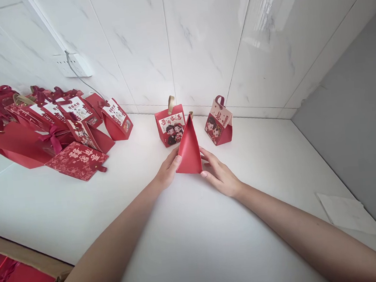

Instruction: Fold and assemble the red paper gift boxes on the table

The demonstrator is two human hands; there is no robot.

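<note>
A red paper gift box [189,152], triangular from this side, stands on the white table between my two hands. My left hand [169,168] grips its left edge, the thumb on the near face and the fingers along the side. On the other side, my right hand [220,173] holds the right edge, with the thumb by the lower corner and the fingers curled behind it. Just behind are a red gift box with a cartoon couple and a gold loop [172,127], partly hidden, and a box with a dark red loop [218,123].
Many red gift boxes [76,111] crowd the table's left side, one lying flat [79,159]. A cardboard carton [63,270] with red items sits at lower left. A tiled wall [146,43] with a socket [72,65] and cable rises behind. White paper [348,212] lies at right.
</note>
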